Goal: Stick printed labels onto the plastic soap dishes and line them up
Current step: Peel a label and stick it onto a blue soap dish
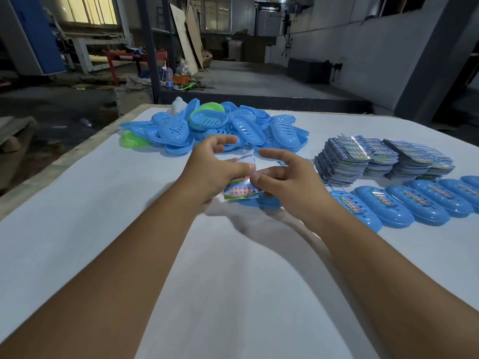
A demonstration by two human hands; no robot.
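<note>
My left hand and my right hand meet over the middle of the white table. Between their thumbs and fingertips they pinch a printed label with red writing, and its clear backing sticks up behind it. A blue soap dish lies on the table right under the hands, mostly hidden. At the back lies a heap of blue soap dishes with a few green ones. To the right, a row of labelled blue dishes lies side by side.
Stacks of printed labels stand at the right, behind the labelled row. The table's left edge runs diagonally. Beyond the table is a workshop floor with boards, a red frame and clutter.
</note>
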